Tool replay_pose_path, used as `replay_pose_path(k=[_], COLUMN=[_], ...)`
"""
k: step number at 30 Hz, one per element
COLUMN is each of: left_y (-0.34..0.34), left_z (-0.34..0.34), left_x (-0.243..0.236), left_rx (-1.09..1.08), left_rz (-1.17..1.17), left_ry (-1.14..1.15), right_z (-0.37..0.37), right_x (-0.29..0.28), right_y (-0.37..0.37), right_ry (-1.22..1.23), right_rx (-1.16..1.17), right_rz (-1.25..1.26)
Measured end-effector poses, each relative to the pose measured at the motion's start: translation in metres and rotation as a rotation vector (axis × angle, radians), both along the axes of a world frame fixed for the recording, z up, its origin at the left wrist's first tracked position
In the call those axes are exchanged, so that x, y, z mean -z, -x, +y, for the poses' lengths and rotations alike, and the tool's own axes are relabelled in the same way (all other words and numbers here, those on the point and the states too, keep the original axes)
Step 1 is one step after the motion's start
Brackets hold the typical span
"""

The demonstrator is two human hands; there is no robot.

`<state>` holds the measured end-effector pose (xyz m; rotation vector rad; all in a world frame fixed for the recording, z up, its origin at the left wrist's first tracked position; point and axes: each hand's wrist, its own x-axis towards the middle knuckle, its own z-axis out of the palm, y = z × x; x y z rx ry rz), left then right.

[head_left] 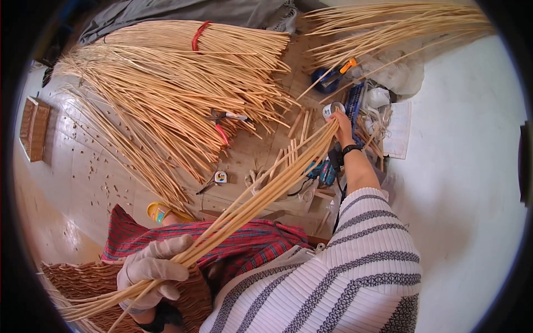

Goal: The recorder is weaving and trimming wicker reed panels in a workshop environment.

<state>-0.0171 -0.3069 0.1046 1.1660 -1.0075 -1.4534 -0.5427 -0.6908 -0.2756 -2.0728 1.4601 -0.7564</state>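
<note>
Pale floor (62, 186), rod heap (183, 91) ahead. Wicker rods (261, 195) run from my bare right fingers (338, 119) down through gloved left fingers (164, 270), both closed around them.

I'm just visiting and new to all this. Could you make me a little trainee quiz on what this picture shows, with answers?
1. Which hand wears the pale glove?
2. True or false: the held sticks reach from one hand to the other.
3. The tie around the tied stick bundle is: A) blue, B) red, C) green.

Key:
1. The left hand.
2. True; they run up to the right hand.
3. B.
</note>
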Motion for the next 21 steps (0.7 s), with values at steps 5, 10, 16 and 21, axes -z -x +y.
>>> replay_pose_path(k=[5, 10, 16, 21], left_y=[0.027, 0.043, 0.077, 0.091], left_z=[-0.015, -0.026, -0.053, -0.045], left_x=[0.014, 0.012, 0.030, 0.039], left_rx=[0.098, 0.148, 0.466, 0.289], left_rz=[-0.025, -0.134, -0.136, -0.207], left_ry=[0.073, -0.001, 0.104, 0.192], right_z=[-0.026, -0.030, 0.002, 0.020], right_x=[0.018, 0.033, -0.017, -0.030], right_y=[0.054, 0.058, 0.046, 0.043], right_ry=[-0.544, -0.547, -0.258, -0.088], right_rx=[0.429, 0.564, 0.345, 0.081], right_rz=[-0.554, -0.158, 0.923, 0.876])
